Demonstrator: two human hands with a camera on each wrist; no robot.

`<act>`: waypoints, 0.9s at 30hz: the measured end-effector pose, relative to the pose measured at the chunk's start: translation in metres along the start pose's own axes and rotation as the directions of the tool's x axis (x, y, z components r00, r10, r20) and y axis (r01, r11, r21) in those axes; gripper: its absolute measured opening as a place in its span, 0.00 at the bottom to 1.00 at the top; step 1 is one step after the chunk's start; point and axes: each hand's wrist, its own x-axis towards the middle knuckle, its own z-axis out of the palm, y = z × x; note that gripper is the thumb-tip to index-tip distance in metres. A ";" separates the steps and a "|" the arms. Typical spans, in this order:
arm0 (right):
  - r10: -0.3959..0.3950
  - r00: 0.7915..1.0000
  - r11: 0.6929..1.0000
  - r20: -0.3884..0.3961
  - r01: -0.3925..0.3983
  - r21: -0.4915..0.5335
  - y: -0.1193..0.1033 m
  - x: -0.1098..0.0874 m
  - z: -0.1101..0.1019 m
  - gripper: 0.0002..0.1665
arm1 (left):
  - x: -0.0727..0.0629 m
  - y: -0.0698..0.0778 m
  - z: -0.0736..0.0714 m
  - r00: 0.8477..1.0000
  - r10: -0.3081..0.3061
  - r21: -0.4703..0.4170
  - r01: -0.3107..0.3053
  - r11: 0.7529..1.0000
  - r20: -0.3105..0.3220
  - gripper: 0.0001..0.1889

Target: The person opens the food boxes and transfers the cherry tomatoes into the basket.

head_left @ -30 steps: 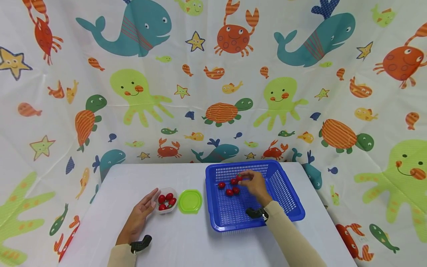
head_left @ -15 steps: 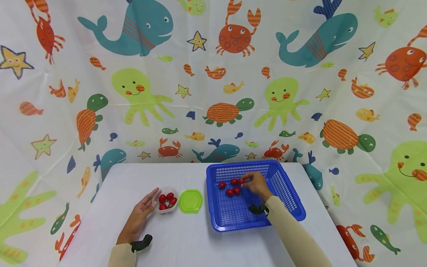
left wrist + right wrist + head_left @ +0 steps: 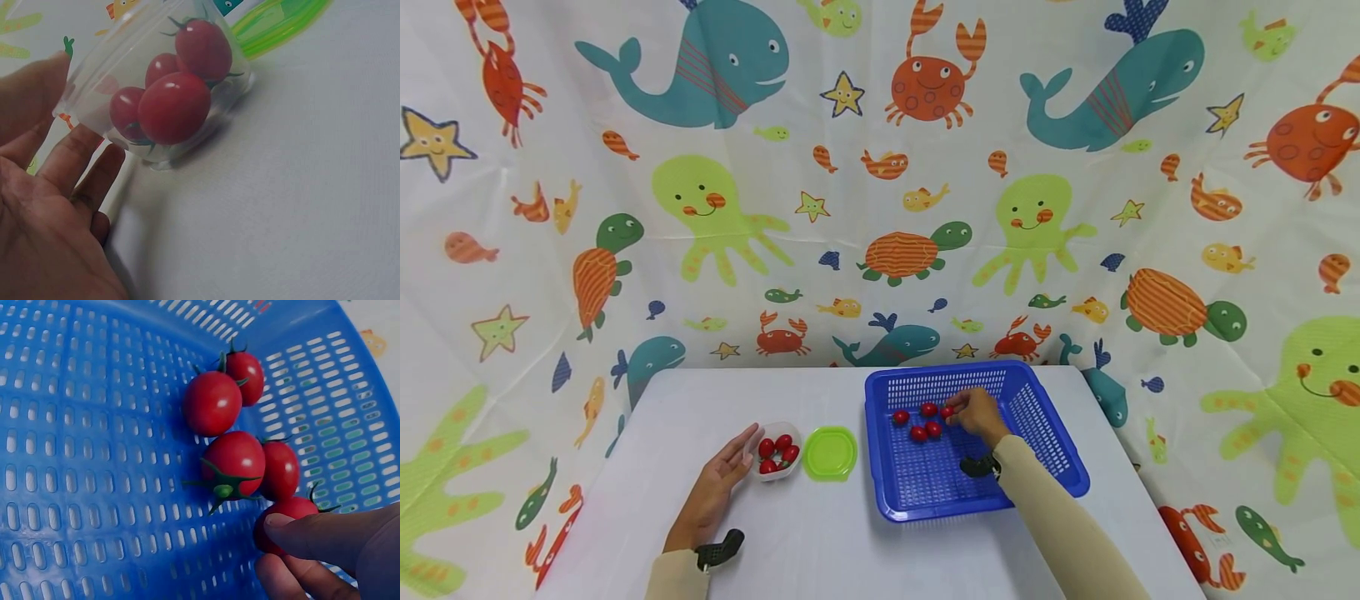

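Observation:
My right hand (image 3: pixel 976 414) reaches into the blue basket (image 3: pixel 917 492) and pinches a cherry tomato (image 3: pixel 290 512) between thumb (image 3: pixel 300 532) and fingers. Several other cherry tomatoes (image 3: pixel 212 403) with green stems lie close by on the basket floor. On the left, my left hand (image 3: pixel 718 479) rests beside a small clear plastic container (image 3: pixel 100 81), fingers fairly straight and thumb right at its rim. Inside that container sit several red cherry tomatoes (image 3: pixel 175 107), some with stems showing.
A green lid (image 3: pixel 830 454) lies on the white table (image 3: pixel 805 542) between the container and the basket. Behind the table hangs a curtain (image 3: pixel 835 200) printed with sea animals. The basket's perforated walls (image 3: pixel 331 425) rise around the right hand.
The right hand, with the cherry tomato, has shifted slightly right and down within the basket. The left hand has stayed beside the container.

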 end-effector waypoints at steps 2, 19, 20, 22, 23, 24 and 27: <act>-0.002 1.000 1.000 -0.004 0.002 -0.014 0.001 0.001 0.000 0.15 | 0.000 0.000 0.000 1.000 -0.006 -0.002 0.006 1.000 0.000 0.36; -0.120 0.987 0.992 -0.110 0.113 -0.061 -0.011 -0.011 -0.002 0.17 | -0.003 0.003 0.003 1.000 0.003 0.000 -0.003 1.000 -0.006 0.34; -0.139 0.983 0.990 -0.121 0.133 -0.052 -0.015 -0.013 -0.002 0.17 | -0.003 0.003 0.003 1.000 0.007 0.007 -0.006 1.000 -0.006 0.34; -0.183 0.974 0.983 -0.135 0.180 -0.040 -0.025 -0.019 -0.001 0.18 | -0.003 0.003 0.003 1.000 0.010 0.012 -0.010 1.000 -0.007 0.34; -0.206 0.968 0.979 -0.143 0.203 -0.037 -0.030 -0.022 0.000 0.18 | -0.002 0.003 0.003 1.000 0.011 0.014 -0.011 1.000 -0.008 0.34; -0.229 0.962 0.973 -0.150 0.226 -0.037 -0.036 -0.025 0.002 0.18 | -0.002 0.003 0.003 1.000 0.008 0.012 -0.008 1.000 -0.008 0.34; -0.274 0.950 0.961 -0.153 0.274 -0.020 -0.054 -0.035 0.009 0.20 | -0.002 0.003 0.002 1.000 0.005 0.011 -0.005 1.000 -0.010 0.34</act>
